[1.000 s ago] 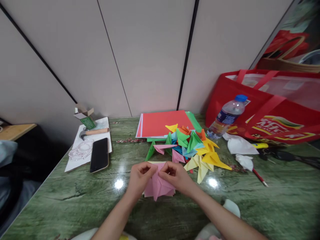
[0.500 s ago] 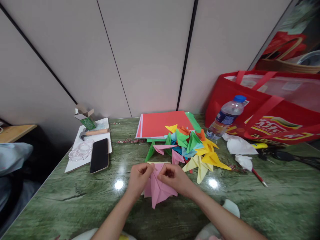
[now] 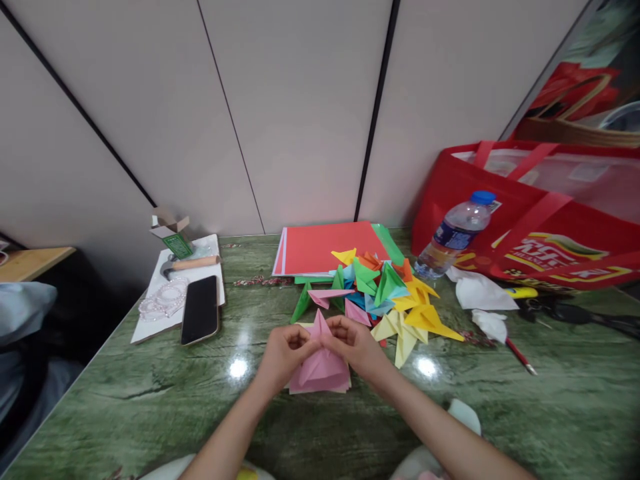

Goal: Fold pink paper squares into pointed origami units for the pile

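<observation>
Between my two hands is a folded piece of pink origami paper (image 3: 320, 365), one point of it standing up past my fingers. My left hand (image 3: 289, 351) pinches its left side, thumb and fingers together. From the other side my right hand (image 3: 353, 345) grips it the same way, the thumbs nearly meeting at the middle. Under the folded piece lies a small stack of pink and pale paper sheets (image 3: 320, 387). Just beyond my right hand is a heap of folded paper pieces (image 3: 375, 283) in green, yellow, blue, orange and pink.
Red paper sheets (image 3: 325, 247) lie against the wall. At left are a phone (image 3: 200, 310), a hammer (image 3: 193, 264), beaded strands (image 3: 163, 300) and a small box (image 3: 173, 237). A water bottle (image 3: 453, 233), red bag (image 3: 530, 213), tissues (image 3: 483, 290) and red pen (image 3: 520, 355) are at right.
The pink folded paper has turned in my hands. Its long point hung toward me before; a point now sticks up away from me, and my thumbs have come closer together.
</observation>
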Tool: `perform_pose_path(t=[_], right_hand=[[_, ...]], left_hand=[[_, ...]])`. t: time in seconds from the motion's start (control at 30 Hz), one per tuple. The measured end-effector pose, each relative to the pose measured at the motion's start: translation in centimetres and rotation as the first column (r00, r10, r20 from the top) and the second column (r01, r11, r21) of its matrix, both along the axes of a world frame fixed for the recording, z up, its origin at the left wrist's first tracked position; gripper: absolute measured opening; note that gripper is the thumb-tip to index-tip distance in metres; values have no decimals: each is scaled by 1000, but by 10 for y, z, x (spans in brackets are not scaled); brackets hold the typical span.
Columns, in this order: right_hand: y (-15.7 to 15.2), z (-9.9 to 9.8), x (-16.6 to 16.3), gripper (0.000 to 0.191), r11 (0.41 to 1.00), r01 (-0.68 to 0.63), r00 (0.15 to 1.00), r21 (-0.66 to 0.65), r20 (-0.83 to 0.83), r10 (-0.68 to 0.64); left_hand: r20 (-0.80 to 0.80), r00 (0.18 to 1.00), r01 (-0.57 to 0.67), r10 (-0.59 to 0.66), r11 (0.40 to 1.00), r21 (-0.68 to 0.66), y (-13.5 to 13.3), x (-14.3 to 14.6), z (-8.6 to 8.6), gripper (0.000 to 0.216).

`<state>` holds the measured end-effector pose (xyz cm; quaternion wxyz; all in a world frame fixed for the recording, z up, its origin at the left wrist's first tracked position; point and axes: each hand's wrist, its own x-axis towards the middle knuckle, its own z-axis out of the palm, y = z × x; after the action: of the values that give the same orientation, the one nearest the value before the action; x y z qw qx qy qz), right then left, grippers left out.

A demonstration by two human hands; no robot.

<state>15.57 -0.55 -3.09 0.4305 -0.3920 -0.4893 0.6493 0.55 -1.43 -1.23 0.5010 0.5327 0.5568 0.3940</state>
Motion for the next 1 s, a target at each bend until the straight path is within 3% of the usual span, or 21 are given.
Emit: perform_pose_path(t=[0.3, 0.5, 0.7, 1.0], right_hand=[[4, -10, 3, 35, 999, 48, 999, -3, 22, -48], [6, -12, 3, 33, 981, 169, 977, 92, 115, -179], [5, -11, 2, 23, 985, 112, 976, 134, 170, -134], [4, -3, 0, 19, 987, 53, 970, 149, 227, -87]], left_hand=[[-20, 1000, -5, 6, 1000, 20, 0, 1, -1, 22], [-38, 999, -21, 23, 999, 50, 1, -1, -5, 22], [-132, 991, -12, 31, 990, 144, 1, -3, -12, 16], [-289, 956, 18, 54, 971, 238, 0, -5, -8, 16]])
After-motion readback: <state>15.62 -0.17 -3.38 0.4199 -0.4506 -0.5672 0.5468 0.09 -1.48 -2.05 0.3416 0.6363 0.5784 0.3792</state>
